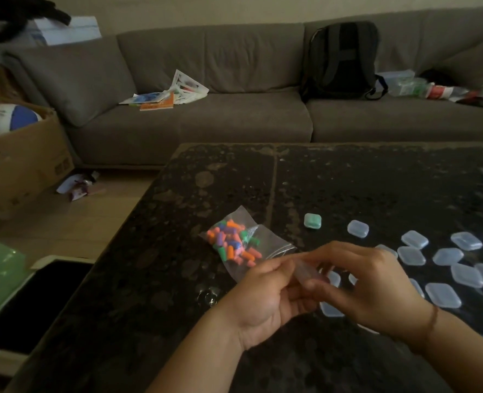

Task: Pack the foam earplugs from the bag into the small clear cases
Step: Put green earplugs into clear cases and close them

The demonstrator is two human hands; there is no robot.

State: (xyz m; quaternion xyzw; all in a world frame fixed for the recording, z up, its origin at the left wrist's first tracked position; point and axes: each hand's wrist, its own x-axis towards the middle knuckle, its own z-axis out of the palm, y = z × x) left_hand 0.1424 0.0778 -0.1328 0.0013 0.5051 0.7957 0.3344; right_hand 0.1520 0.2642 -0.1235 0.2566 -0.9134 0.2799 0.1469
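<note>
While the bag of earplugs [236,243] lies on the dark bench [348,182] just beyond your hands, your left hand [265,296] and right hand [367,285] meet over the near edge, each grip pinching one small clear case [308,273] between curled fingers. More empty clear cases [444,256] lie scattered to your right, and a green case [312,221] sits apart.

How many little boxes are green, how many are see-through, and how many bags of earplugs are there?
Green case: 1
Bag of earplugs: 1
Clear cases lying in plain view: 8
Held clear case, between left hand and right hand: 1
Total: 11
A few more clear cases peek out from behind the hands; they are not counted.
</note>
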